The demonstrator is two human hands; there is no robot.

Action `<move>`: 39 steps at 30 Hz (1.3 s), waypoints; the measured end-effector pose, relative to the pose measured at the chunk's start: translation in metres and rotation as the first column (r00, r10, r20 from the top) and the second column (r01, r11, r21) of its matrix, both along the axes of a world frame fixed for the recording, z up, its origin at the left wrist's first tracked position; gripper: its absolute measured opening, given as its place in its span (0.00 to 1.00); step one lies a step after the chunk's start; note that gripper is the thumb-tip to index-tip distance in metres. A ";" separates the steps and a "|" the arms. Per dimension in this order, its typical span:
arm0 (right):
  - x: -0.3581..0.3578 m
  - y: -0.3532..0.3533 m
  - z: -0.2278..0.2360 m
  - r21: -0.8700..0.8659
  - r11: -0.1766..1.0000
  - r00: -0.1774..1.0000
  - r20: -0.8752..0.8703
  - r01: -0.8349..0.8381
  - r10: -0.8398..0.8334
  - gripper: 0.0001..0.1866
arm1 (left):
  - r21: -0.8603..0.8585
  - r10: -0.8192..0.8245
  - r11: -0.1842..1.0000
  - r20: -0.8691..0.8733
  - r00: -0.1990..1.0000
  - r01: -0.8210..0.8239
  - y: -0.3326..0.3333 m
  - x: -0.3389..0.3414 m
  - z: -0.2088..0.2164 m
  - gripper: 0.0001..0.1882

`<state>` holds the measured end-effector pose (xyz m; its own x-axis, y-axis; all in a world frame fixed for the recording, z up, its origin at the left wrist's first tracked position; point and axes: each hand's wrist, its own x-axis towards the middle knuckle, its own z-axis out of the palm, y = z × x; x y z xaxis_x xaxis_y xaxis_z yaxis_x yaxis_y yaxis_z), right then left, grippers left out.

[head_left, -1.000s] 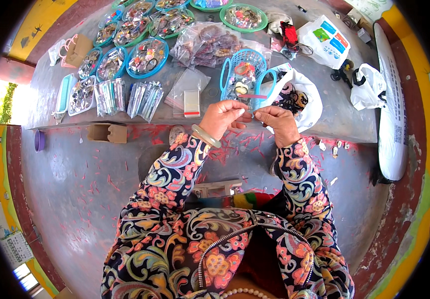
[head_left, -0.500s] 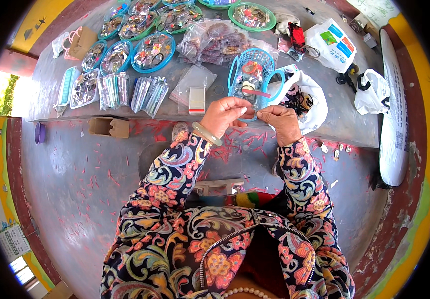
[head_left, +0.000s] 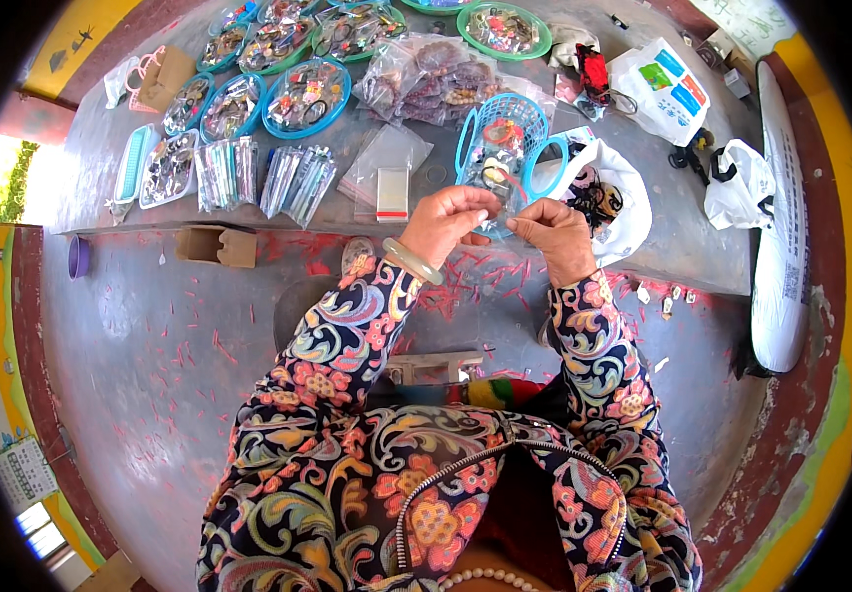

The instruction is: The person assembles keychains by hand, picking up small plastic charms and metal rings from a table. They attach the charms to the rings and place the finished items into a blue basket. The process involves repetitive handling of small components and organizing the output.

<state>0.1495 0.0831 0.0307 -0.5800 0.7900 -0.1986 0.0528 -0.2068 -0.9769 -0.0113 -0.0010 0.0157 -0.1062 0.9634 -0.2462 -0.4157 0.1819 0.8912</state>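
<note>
Pinching a small clear bag (head_left: 507,201) between them, the left hand (head_left: 451,217) and the right hand (head_left: 556,235) meet over the counter's near edge, thumbs against fingertips. The bag sits in front of the blue basket; a red strip on it slants across its far part, pointing away from the person. Its long axis is hard to make out, the film being see-through.

The grey floor (head_left: 159,340), scattered with red scraps, spreads below the counter (head_left: 692,242), whose front edge runs across the view. A window and a maroon-and-yellow wall curve along the left; a similar wall closes the right, where a long white wrapped object (head_left: 779,227) stands.

On the floor at left are a purple bin (head_left: 78,260) and an open cardboard box (head_left: 216,247). Above them, a white tray (head_left: 167,205) holds small assorted pieces, next to clear packets of pens (head_left: 226,176). Round blue-rimmed baskets (head_left: 305,135) behind carry mixed trinkets. A stack of clear sleeves (head_left: 393,193) lies left of the hands, with plastic bags of beads (head_left: 426,79) beyond. The blue basket (head_left: 520,105) contains colourful small items; right of it, an open white bag (head_left: 631,227) holds dark cords.
</note>
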 end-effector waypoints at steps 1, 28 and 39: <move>0.000 0.001 -0.001 0.033 0.999 0.999 0.040 -0.003 0.001 0.05 | 0.005 0.020 1.000 -0.006 1.000 -0.020 0.001 0.000 -0.003 0.11; -0.009 -0.008 0.001 0.925 0.018 0.882 0.367 -0.379 -0.296 0.03 | -0.101 -0.017 0.995 -0.094 0.995 0.008 0.001 -0.002 0.003 0.12; -0.014 -0.016 -0.003 0.938 0.015 0.919 0.343 -0.347 -0.192 0.04 | -0.215 0.057 0.974 -0.082 0.995 -0.073 0.005 0.005 -0.004 0.10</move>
<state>0.1359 0.0667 0.0274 -0.7707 0.3179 0.5522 0.3010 0.9455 -0.1243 -0.0066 0.0035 0.0116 -0.1930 0.8780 -0.4381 -0.3664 0.3497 0.8623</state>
